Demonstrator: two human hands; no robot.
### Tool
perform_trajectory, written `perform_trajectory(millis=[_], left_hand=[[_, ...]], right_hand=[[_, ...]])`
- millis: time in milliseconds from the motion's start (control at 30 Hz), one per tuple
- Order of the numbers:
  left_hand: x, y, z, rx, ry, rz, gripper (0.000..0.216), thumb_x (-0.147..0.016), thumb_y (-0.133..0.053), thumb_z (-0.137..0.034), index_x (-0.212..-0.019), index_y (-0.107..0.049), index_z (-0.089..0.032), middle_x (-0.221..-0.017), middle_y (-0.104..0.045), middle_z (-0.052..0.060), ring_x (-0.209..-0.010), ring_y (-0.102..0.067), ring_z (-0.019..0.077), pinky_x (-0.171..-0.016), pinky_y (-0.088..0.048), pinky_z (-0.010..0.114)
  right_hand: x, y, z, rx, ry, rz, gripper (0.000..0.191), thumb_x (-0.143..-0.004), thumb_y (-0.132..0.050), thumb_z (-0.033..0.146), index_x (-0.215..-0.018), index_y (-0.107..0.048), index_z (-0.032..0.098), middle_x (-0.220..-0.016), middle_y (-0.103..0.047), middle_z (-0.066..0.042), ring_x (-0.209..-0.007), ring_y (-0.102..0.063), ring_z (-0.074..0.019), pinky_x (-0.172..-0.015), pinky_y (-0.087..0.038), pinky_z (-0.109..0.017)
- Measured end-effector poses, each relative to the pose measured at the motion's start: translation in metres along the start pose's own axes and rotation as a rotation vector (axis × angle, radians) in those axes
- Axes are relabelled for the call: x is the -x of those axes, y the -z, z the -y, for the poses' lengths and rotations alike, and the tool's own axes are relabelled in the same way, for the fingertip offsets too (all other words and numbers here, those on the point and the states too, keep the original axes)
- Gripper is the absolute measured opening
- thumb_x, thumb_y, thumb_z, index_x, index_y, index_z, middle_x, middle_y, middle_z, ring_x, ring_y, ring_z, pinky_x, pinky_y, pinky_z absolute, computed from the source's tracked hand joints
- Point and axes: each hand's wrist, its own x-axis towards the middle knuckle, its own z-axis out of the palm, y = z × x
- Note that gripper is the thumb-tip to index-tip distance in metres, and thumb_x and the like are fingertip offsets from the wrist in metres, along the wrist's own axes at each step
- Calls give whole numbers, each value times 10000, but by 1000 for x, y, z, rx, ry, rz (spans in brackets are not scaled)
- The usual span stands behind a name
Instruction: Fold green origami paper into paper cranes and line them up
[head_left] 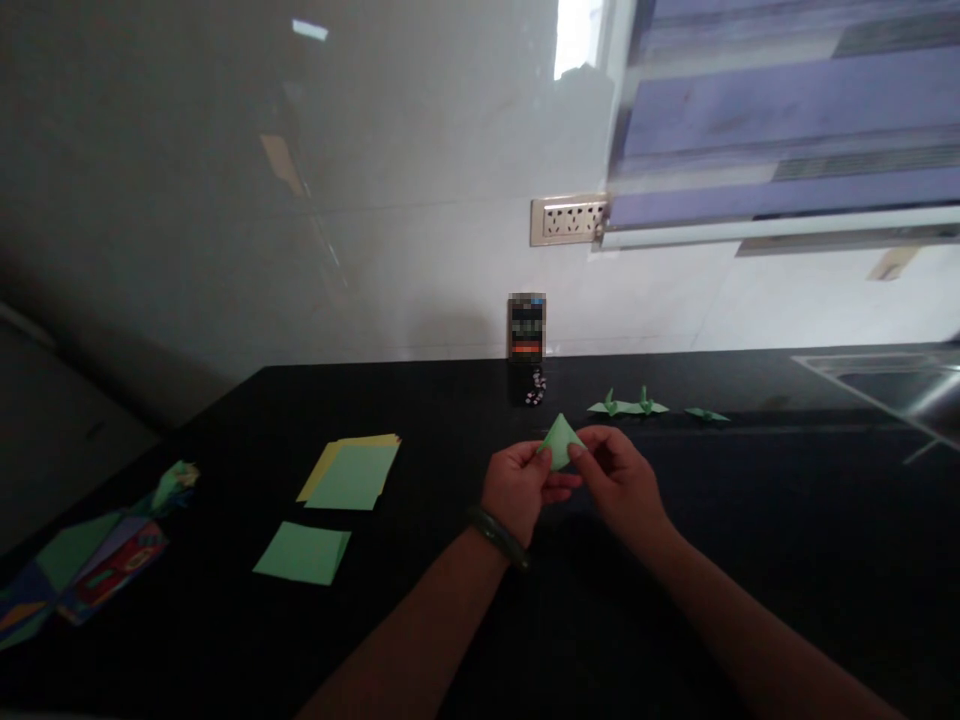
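Note:
A small folded piece of green paper (pixel 559 446) is held up between both hands over the black countertop, its point facing away from me. My left hand (pixel 517 478), with a dark bangle at the wrist, pinches its left corner, thumb on top. On the opposite corner, my right hand (pixel 616 478) grips with thumb and curled fingers. Just beyond the right hand lie two green folded paper cranes (pixel 627 406) and one flatter folded green piece (pixel 706 415). The underside of the held paper is hidden.
To the left are a stack of green and yellow paper sheets (pixel 352 476) and a folded green sheet (pixel 304 553). Colourful paper packaging (pixel 105 565) lies far left. A phone (pixel 526 328) leans against the wall by a beaded strand (pixel 535 388). A sink (pixel 892 385) is at right.

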Motion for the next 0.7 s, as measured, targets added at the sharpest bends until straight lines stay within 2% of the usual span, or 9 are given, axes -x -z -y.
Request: perform_trajectory(millis=[100,200,300,500,700], left_hand=[[0,6,7,3,-26,-1,124,-773,-574,-197,-814,-631,-95,-795,-674,75,-669,-652,128,-585,-488,203],[2,18,12,24,-3,28,212,-736,-629,-289,-832,-638,-101,-838,-681,92,-742,-653,166,-627,-483,236],[5,23,13,114,3,23,276,-717,-639,-361,-839,-638,-113,-864,-676,87,-743,-650,176,-631,-480,257],[6,19,14,261,27,14,311,-688,-660,-390,-813,-642,-106,-824,-676,86,-733,-644,184,-636,-471,271],[6,18,16,291,11,0,307,-718,-630,-399,-833,-654,-115,-876,-682,98,-793,-641,194,-709,-465,301]], right_hand=[[-2,0,-1,218,190,-103,210,-808,-520,278,-994,-540,184,-844,-536,-60,-693,-532,-160,-643,-472,-303],[-2,-3,-1,370,371,-78,232,-824,-491,225,-1034,-582,188,-937,-558,-96,-807,-550,-186,-714,-484,-323],[-2,-9,-2,460,486,-81,249,-832,-475,196,-1039,-611,171,-942,-591,-109,-864,-554,-207,-746,-490,-349],[-2,-11,-2,610,588,-105,260,-826,-486,165,-1043,-628,154,-1059,-605,-133,-894,-550,-223,-757,-500,-366],[0,-6,-1,678,668,-88,266,-811,-508,137,-1048,-628,128,-1141,-580,-140,-924,-523,-236,-788,-492,-375]])
